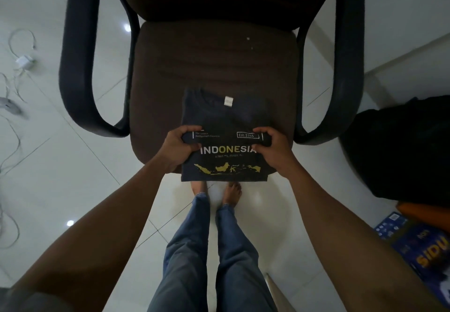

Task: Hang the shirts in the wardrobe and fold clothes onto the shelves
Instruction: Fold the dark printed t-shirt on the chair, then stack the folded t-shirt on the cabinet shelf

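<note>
A dark navy T-shirt (225,163) printed with "INDONESIA" and a yellow map lies folded on the front of a brown chair seat (214,63). Its collar with a white label points away from me. My left hand (180,147) grips the folded edge on the left side. My right hand (272,148) grips the same folded edge on the right. The lower half of the shirt hangs slightly over the seat's front edge. No wardrobe or shelf is in view.
The chair has dark armrests (78,73) on both sides. White cables and a charger (23,60) lie on the tiled floor at left. A black bag (399,151) and blue boxes (423,250) sit at right. My bare feet stand just below the seat.
</note>
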Demonstrator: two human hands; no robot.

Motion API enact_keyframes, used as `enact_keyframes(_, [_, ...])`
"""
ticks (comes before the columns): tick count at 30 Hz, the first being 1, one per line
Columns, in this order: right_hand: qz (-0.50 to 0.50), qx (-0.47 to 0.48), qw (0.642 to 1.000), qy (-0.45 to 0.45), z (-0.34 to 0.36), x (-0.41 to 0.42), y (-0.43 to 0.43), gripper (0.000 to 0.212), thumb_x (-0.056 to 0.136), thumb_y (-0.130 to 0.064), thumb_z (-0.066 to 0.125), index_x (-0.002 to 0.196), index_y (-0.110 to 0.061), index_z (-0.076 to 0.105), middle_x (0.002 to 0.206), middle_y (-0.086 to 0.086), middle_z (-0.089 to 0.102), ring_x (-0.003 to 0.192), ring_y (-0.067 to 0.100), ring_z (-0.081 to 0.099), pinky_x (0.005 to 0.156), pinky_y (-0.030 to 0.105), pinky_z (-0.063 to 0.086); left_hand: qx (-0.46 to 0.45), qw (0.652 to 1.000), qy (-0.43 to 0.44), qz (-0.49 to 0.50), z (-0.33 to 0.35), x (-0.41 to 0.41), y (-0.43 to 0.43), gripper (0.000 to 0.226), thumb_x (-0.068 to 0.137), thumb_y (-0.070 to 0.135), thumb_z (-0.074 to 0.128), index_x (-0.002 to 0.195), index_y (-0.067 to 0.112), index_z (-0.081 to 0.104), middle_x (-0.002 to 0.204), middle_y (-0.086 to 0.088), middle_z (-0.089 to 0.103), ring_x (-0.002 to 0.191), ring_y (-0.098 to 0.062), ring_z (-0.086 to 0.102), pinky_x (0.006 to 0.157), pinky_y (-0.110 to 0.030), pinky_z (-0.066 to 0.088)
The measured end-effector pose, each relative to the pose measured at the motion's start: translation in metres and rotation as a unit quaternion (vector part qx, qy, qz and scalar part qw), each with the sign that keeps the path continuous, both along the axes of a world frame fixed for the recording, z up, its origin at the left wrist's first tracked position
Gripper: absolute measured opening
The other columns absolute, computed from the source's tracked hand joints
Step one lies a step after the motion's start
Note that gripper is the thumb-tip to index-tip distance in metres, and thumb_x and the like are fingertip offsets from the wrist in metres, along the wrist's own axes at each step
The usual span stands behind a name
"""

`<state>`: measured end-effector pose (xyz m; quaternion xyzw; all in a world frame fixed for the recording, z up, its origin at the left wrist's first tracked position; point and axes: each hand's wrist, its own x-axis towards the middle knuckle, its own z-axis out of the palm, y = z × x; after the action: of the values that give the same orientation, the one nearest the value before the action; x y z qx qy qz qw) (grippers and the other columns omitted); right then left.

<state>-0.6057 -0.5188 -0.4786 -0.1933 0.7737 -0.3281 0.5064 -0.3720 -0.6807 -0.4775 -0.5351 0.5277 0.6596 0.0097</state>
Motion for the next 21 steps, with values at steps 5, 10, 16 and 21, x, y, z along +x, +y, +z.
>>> enact_keyframes(5, [0.021,-0.051,0.998,0.006,0.08,0.001,-0.005,0.041,0.082,-0.002,0.076,0.117,-0.022,0.066,0.108,-0.014,0.061,0.107,0.014,0.061,0.092,0.035,0.057,-0.021,0.998,0.03,0.045,0.075,0.02,0.01,0.052,0.076,0.002,0.081,0.121,0.024,0.066,0.122,-0.003,0.063,0.109,-0.022,0.064,0.083,-0.04,0.061])
enact_keyframes(10, [0.08,-0.109,0.991,-0.007,0.167,0.029,-0.039,0.044,0.079,-0.006,0.08,0.116,-0.024,0.065,0.112,-0.007,0.064,0.099,0.01,0.065,0.076,0.025,0.059,-0.063,0.986,0.063,0.141,0.165,0.068,0.018,0.056,0.073,0.0,0.083,0.12,0.025,0.066,0.123,-0.006,0.063,0.107,-0.025,0.066,0.078,-0.043,0.062])
enact_keyframes(16, [0.197,-0.196,0.96,-0.025,0.26,0.122,-0.106,0.05,0.075,-0.004,0.083,0.118,-0.021,0.065,0.114,-0.001,0.066,0.1,0.015,0.068,0.084,0.034,0.06,-0.142,0.951,0.092,0.257,0.268,0.181,0.025,0.056,0.072,-0.001,0.083,0.121,0.023,0.067,0.123,-0.007,0.061,0.106,-0.026,0.065,0.078,-0.043,0.062])
enact_keyframes(21, [0.319,-0.259,0.911,-0.038,0.32,0.249,-0.156,0.049,0.079,-0.006,0.08,0.122,-0.022,0.063,0.114,-0.01,0.061,0.101,0.011,0.065,0.085,0.03,0.059,-0.217,0.904,0.087,0.357,0.333,0.307,0.044,0.058,0.075,0.001,0.082,0.124,0.024,0.064,0.123,-0.004,0.058,0.106,-0.023,0.064,0.075,-0.037,0.062])
